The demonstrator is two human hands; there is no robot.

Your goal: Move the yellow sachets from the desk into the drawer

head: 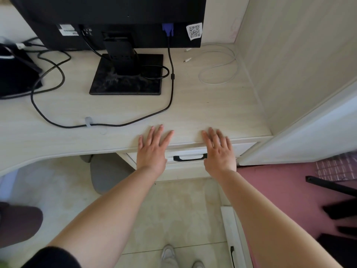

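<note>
Here, both hands (left [151, 149], right [220, 151]) spread flat on desk [193, 113] edge, drawer [185, 163] handle [190, 158] lying crosswise.

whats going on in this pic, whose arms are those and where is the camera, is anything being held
There is one picture, taken by a wide-angle camera worn on a person's head, looking down, so the arms are the wearer's own. The left hand and right hand lie flat and open at the front edge of a pale wooden desk, holding nothing. Between them, just below the edge, is a shut drawer with a black handle. On the desk stand a black monitor on its base, black cables and a coiled white cable. No yellow sachets show anywhere.
</note>
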